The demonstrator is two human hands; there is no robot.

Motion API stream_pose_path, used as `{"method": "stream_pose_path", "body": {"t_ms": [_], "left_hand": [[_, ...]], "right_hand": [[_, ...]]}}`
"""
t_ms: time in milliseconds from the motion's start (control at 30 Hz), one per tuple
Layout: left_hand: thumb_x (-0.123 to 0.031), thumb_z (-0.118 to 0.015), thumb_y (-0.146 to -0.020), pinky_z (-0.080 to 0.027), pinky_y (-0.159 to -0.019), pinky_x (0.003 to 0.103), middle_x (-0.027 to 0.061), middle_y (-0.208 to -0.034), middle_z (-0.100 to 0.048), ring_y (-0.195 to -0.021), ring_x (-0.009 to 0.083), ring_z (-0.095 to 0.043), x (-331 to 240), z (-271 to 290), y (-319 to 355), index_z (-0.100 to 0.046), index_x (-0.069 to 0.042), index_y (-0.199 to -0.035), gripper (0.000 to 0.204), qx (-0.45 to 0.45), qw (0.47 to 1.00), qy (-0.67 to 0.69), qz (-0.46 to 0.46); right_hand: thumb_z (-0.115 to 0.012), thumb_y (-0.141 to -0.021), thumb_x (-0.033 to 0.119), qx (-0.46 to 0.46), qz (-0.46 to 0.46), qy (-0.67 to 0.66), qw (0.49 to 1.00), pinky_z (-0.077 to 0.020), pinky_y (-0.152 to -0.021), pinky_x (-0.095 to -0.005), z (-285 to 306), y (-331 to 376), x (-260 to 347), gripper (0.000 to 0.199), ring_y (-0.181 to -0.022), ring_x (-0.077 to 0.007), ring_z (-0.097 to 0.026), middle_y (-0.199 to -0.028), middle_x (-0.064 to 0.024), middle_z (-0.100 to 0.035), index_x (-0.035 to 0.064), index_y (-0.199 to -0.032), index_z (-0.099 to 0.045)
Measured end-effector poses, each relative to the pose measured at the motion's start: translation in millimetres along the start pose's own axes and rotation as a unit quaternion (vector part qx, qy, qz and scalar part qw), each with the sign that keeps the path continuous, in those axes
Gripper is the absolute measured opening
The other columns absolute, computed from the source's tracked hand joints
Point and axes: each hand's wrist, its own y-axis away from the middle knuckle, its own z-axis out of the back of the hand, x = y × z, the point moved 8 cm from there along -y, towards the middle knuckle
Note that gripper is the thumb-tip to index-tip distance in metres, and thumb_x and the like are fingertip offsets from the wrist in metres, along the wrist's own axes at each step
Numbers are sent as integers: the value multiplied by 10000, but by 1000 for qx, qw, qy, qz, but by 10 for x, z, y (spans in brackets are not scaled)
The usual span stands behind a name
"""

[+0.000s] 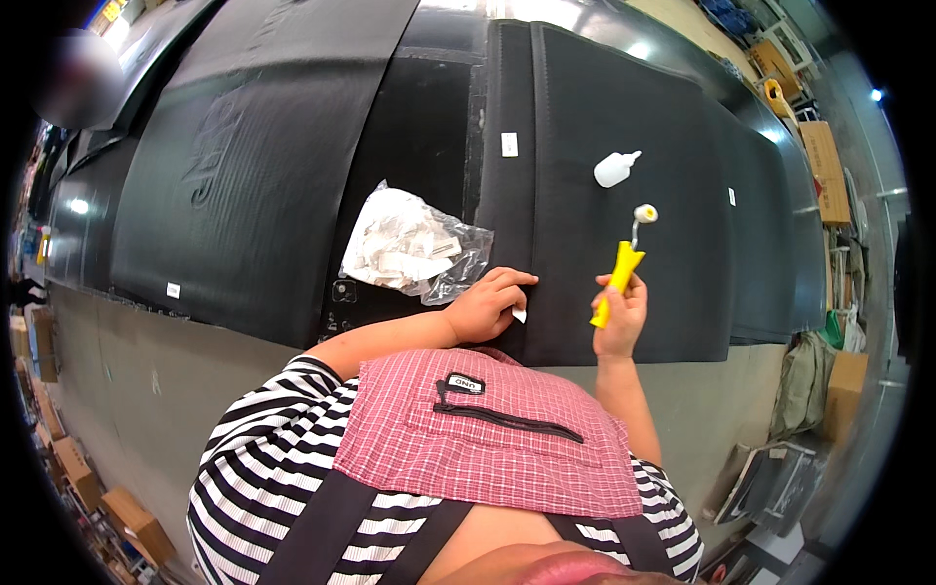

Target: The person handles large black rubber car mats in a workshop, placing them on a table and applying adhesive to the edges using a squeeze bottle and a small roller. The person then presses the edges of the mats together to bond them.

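Observation:
My right hand (624, 317) grips the yellow handle of a small roller (624, 265); its white roller head points away from me, over the black sheet (624, 117). Beside the sheet's near-left edge, my left hand (490, 304) is low against the surface, its index finger stretched to the right. A small white slip (519, 315) sticks out from under its curled fingers, apparently pinched there. Beyond the left hand sits a clear plastic bag (458, 263) with crumpled white papers (400, 239) in it. A white squeeze bottle (613, 171) lies on its side beyond the roller.
White labels mark the black sheets, one (509, 144) at the middle and another (731, 197) at the right. A larger ribbed black mat (244, 166) covers the table's left part. Cardboard boxes (825, 175) stand past the table's right end; more boxes (136, 526) are at lower left.

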Motion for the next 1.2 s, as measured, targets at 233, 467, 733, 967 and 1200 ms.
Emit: {"method": "stream_pose_path", "body": {"t_ms": [233,467,733,967,1200], "left_hand": [[81,-632,-712,-449,-1031,457,149,-1370,-574,-1246,389,-511,-39,-44,-20,-608,-71,-947,281,5,1000,-30,6],[87,-649,-693,-463,-1003,444,141,-1349,-589,-1203,379,-540,-128,-50,-69,-611,-70,-936,292,10,996,-83,8],[63,-650,-707,-464,-1004,444,129,-1326,-602,-1186,372,-551,-198,-125,-135,-599,-75,-902,244,-2,991,-125,51],[13,-637,-833,-400,-1050,424,154,-1324,-603,-1216,347,-537,-225,-225,-83,-599,-58,-912,113,-61,983,-96,143],[18,-653,-778,-411,-1036,423,122,-1264,-632,-1188,330,-549,-246,-250,-95,-615,-76,-888,149,-113,976,-147,117]], "right_hand": [[-500,-982,185,-88,-39,-100,990,-495,-641,-264,928,-386,116,371,-695,-141,-602,-901,-92,-610,-10,-1293,-559],[-440,-995,134,-16,-30,68,997,-500,-647,-246,1026,-892,178,508,-710,-123,-588,-919,-102,-631,-5,-1482,-400],[-525,-955,176,2,3,394,919,-524,-849,-371,1221,-1677,136,544,-890,-255,-660,-981,-136,-661,4,-1459,-412],[-617,-891,160,-21,78,562,824,-503,-892,-436,1142,-1515,441,421,-1030,-311,-615,-1146,-144,-603,15,-1285,-582],[-808,-786,149,35,183,325,927,-471,-998,-422,260,-1684,329,551,-1128,-316,-604,-1214,-168,-635,10,-1263,-570]]}}
